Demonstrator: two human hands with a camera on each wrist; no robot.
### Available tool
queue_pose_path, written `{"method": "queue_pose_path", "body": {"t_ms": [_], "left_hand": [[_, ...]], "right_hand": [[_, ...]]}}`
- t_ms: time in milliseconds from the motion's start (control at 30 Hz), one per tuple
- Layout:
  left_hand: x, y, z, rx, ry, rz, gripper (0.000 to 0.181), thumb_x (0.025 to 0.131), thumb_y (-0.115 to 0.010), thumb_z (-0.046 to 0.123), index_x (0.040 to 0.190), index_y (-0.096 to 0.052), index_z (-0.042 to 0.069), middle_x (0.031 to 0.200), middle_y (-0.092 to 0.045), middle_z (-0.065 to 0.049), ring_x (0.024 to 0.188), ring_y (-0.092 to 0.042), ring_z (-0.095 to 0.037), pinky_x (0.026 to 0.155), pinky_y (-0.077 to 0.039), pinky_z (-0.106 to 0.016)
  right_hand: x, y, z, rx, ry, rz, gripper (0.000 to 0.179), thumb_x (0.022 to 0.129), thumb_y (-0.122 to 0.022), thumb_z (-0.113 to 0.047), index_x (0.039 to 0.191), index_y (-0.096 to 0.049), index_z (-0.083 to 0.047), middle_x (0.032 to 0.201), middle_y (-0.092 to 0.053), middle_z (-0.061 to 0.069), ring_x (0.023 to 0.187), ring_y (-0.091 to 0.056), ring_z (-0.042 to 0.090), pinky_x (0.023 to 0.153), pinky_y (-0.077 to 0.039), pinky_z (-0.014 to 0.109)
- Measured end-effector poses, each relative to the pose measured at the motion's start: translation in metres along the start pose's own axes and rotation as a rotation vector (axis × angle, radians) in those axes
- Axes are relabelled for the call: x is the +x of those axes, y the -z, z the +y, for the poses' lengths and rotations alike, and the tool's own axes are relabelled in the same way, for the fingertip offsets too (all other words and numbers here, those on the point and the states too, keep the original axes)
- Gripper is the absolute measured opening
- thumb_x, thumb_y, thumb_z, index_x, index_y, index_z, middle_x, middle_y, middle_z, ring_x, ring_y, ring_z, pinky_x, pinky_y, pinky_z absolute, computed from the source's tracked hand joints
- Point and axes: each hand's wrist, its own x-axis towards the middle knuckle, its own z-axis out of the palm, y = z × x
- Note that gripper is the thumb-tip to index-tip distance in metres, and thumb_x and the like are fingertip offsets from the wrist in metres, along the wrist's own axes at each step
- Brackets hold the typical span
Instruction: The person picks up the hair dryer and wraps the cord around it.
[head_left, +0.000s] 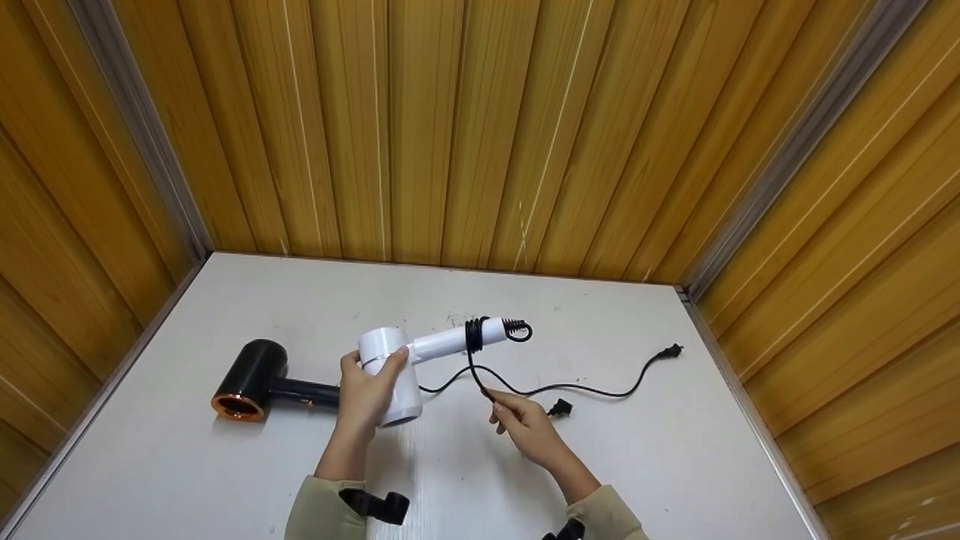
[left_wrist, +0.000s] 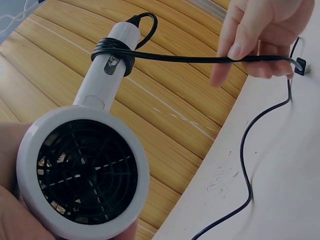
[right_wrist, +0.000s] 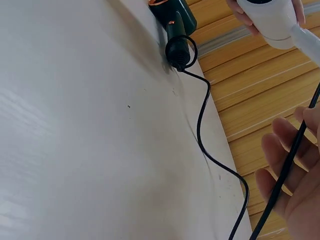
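A white hair dryer (head_left: 406, 395) is held above the table, its handle pointing right. My left hand (head_left: 364, 397) grips its barrel, thumb on the near side. Several turns of black cord (head_left: 474, 335) wrap around the handle, close to its end. From these turns, a stretch of cord runs to my right hand (head_left: 529, 431), which pinches it between thumb and fingers. This cord's plug (head_left: 561, 408) shows just beyond the right hand. The left wrist view looks into the dryer's round dark grille (left_wrist: 87, 172). In the right wrist view, the cord (right_wrist: 285, 172) crosses the loosely bent fingers.
A black hair dryer (head_left: 255, 367) with an orange-copper rim lies at the left of the white table (head_left: 675, 465). Its loose cord (head_left: 577, 386) winds behind my hands to a plug (head_left: 670, 351) at the right. Wood-look panels (head_left: 420, 135) enclose the back and sides.
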Motion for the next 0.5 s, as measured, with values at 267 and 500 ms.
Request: {"method": "queue_pose_path", "body": {"t_ms": [267,500], "left_hand": [[0.0,0.002,0.001,-0.024,-0.018,-0.045,0.087,0.084,-0.064,0.049,0.141,-0.023,-0.002,0.122,-0.048,-0.026,0.097,-0.059,-0.031,0.072,-0.051,-0.034],[-0.001,0.004,-0.001,-0.02,-0.019,-0.065,0.084,0.085,-0.065,0.045,0.141,-0.025,-0.002,0.121,-0.049,-0.026,0.097,-0.059,-0.031,0.072,-0.051,-0.035]], "right_hand": [[0.003,0.007,0.028,0.008,-0.073,0.028,0.029,0.099,-0.048,-0.012,0.114,-0.061,0.009,0.089,-0.065,0.025,0.075,-0.063,0.027,0.07,-0.054,0.034],[0.009,0.018,0.052,-0.002,-0.175,0.119,0.032,0.097,-0.052,-0.023,0.105,-0.063,0.005,0.082,-0.063,0.009,0.067,-0.057,0.01,0.062,-0.051,0.026]]}}
